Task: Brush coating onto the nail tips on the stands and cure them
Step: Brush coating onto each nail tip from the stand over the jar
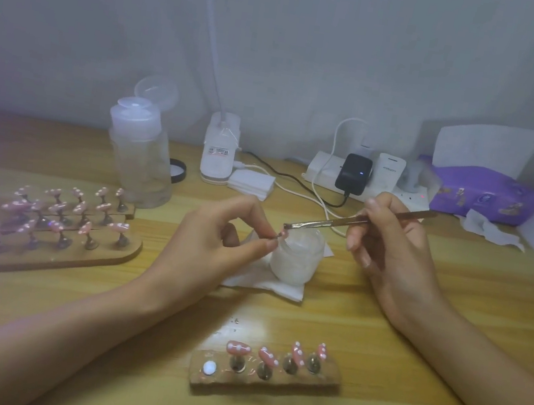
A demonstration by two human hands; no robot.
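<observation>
Lower centre, nearest me: a small stand on the worktop carries four pink nail tips. Mid-frame: my left grip pinches a held tip, too blurred to detail, between thumb and forefinger. My right grip is curled round a brush whose bristles meet that tip, above a frosted jar on a tissue. Left of centre: larger stands full of pink tips. Far edge: pump bottle, power strip, purple tissue pack.

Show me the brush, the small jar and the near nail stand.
brush (325, 223), head view, shaft between the hands.
small jar (298, 262), head view, its front wall.
near nail stand (330, 377), head view, bare right end.
</observation>
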